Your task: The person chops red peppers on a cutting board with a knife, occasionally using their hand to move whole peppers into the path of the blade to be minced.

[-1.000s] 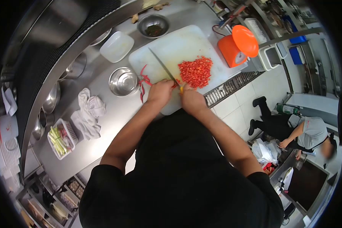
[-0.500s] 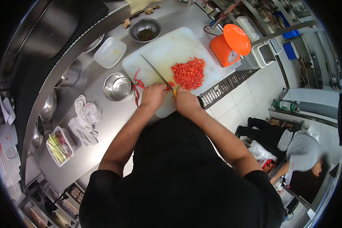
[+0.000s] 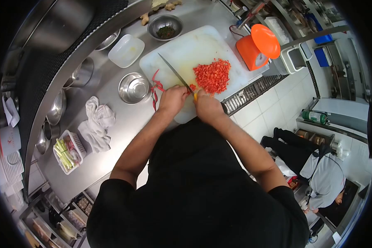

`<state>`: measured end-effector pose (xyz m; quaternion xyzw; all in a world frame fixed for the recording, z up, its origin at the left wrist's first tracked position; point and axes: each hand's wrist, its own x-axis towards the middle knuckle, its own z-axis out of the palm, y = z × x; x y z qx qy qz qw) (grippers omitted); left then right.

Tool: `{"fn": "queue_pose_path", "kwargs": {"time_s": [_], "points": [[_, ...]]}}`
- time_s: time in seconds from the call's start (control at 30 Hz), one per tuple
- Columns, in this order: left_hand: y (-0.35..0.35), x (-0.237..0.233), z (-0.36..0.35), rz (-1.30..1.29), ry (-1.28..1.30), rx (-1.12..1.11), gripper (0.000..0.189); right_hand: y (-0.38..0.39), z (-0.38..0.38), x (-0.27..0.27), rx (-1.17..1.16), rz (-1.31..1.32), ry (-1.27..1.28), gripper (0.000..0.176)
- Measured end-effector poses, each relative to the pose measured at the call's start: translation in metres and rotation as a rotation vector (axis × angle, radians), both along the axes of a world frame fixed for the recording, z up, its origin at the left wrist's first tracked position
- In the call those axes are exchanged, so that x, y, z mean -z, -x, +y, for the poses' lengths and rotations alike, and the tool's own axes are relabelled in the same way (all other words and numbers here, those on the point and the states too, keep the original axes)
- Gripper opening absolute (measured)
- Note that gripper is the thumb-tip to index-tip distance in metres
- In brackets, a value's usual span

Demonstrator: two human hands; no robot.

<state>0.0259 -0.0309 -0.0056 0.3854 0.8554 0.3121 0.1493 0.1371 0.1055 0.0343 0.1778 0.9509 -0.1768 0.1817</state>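
My right hand (image 3: 209, 107) is wrapped round the yellow handle of a kitchen knife (image 3: 174, 71), its long blade slanting up and left over the white cutting board (image 3: 182, 47). Beside the blade, my left hand (image 3: 172, 100) has its fingers closed on a red chili, which is mostly hidden under them; a few cut bits lie at the fingertips. A heap of chopped red chili (image 3: 213, 77) covers the board's right part. Several whole red chilies (image 3: 155, 93) lie at the board's left edge, next to my left hand.
A steel bowl (image 3: 134, 88) and a white dish (image 3: 127, 51) stand left of the board. Behind it is a bowl with dark herbs (image 3: 165, 32). An orange scale (image 3: 252, 51) stands at the right. Cloth (image 3: 98, 122) and a vegetable basket (image 3: 68, 153) lie left. A person (image 3: 324, 177) bends at far right.
The whole bench view has shifted slightly right and up as my head moved. Both hands keep their places at the knife and chili. The person at the right has bent lower.
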Motion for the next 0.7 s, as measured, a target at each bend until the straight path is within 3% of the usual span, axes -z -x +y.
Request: {"fn": "queue_pose_path", "kwargs": {"time_s": [0.2,0.47,0.7], "points": [[-0.002,-0.001,-0.001,0.035,0.042,0.004,0.012,0.003,0.005,-0.036,-0.045,-0.072,-0.004,0.032],[0.0,0.01,-0.005,0.062,-0.011,-0.006,0.01,0.003,0.002,0.013,-0.015,0.01,0.011,0.037],[-0.001,0.003,-0.003,0.055,0.011,-0.038,0.01,0.004,0.005,0.004,-0.014,0.04,0.016,0.038]]}}
